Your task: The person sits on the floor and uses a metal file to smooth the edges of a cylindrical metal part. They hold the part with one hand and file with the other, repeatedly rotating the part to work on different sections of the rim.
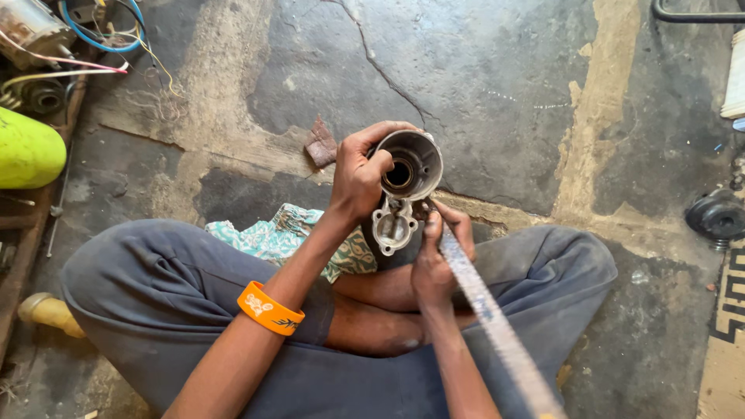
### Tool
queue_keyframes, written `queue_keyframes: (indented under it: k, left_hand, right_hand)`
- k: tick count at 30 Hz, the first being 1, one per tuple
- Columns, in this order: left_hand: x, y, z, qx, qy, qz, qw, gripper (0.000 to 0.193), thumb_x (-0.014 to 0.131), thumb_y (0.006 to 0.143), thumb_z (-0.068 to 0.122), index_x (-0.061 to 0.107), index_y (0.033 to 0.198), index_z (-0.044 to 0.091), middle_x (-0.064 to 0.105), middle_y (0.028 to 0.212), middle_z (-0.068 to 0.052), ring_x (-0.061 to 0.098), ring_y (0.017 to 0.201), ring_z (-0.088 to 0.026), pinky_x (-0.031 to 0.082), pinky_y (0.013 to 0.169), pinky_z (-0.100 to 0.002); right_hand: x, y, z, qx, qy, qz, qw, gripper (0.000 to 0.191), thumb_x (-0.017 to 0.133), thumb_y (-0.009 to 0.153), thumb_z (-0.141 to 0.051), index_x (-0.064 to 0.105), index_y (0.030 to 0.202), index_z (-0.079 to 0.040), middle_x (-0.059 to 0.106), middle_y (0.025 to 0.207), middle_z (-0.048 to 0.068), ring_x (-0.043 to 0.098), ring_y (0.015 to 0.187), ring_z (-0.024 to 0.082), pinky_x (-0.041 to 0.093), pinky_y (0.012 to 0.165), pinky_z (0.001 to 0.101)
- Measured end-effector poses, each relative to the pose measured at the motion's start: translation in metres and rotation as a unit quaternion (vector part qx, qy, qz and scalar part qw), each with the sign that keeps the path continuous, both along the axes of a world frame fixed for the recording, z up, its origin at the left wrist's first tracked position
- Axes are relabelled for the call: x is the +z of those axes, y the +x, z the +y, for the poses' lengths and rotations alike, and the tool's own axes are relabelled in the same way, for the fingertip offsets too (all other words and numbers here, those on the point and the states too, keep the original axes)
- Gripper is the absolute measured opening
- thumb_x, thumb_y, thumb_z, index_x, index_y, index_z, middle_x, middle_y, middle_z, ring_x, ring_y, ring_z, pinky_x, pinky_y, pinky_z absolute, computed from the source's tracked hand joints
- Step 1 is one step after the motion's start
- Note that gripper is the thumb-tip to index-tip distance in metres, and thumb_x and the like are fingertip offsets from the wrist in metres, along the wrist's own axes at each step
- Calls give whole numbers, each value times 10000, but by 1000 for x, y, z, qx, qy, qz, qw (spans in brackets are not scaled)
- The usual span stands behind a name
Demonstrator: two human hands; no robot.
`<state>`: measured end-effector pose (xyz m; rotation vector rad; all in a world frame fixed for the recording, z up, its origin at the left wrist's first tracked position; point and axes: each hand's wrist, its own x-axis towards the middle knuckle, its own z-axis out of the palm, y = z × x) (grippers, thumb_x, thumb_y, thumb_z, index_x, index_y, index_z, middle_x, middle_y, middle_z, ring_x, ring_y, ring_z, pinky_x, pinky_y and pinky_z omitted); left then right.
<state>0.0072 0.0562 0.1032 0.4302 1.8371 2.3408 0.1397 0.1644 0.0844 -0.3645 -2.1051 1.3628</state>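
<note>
Nearest the lens, a long flat metal file (497, 326) runs up from the lower right, gripped near its far end by the closed right hand (434, 260), its tip just beside the housing's lower flange. Above the crossed legs (155, 295), the left hand (358, 174) wraps its fingers around a grimy grey cast-metal motor housing (405, 182), open mouth and bearing bore facing up.

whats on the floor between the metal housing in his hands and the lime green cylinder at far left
In the head view, between the grey metal housing and lime green cylinder: bare cracked concrete floor, one small brown scrap.
</note>
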Motion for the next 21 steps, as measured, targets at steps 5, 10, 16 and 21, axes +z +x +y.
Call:
queue_keyframes:
  k: [5, 10, 16, 21]
  left_hand:
    - [1, 1, 0, 1, 0, 6, 1000, 422, 454, 785, 46, 708, 1100, -74, 774, 1052, -121, 725, 981, -165, 587, 903, -287]
    - [2, 1, -1, -7, 3, 4, 1000, 448, 433, 775, 31, 703, 1117, -73, 769, 1075, -120, 726, 1008, -168, 578, 939, -285]
    - [4, 0, -1, -12, 3, 2, 1000, 456, 426, 763, 21, 703, 1111, -84, 764, 1081, -126, 719, 1004, -169, 571, 941, -279]
    - [1, -1, -1, -21, 12, -8, 1000, 459, 420, 785, 15, 708, 1127, -89, 764, 1093, -139, 721, 1008, -172, 573, 936, -284]
  right_hand:
    - [-1, -2, -8, -29, -66, 4, 997, 213, 569, 1070, -141, 641, 1169, 34, 698, 1054, 113, 675, 944, 175, 552, 873, 307]
    - [-10, -2, -9, -13, -58, 31, 998, 201, 560, 1098, -137, 626, 1186, 31, 685, 1086, 123, 647, 994, 183, 541, 910, 316]
    - [-16, 1, -15, -42, -14, 17, 999, 223, 544, 1087, -182, 618, 1162, 14, 676, 1070, 126, 636, 992, 186, 531, 911, 319]
    - [-13, 4, -16, -27, -79, -23, 996, 227, 541, 1071, -173, 651, 1145, 11, 701, 1026, 118, 653, 972, 177, 525, 897, 310]
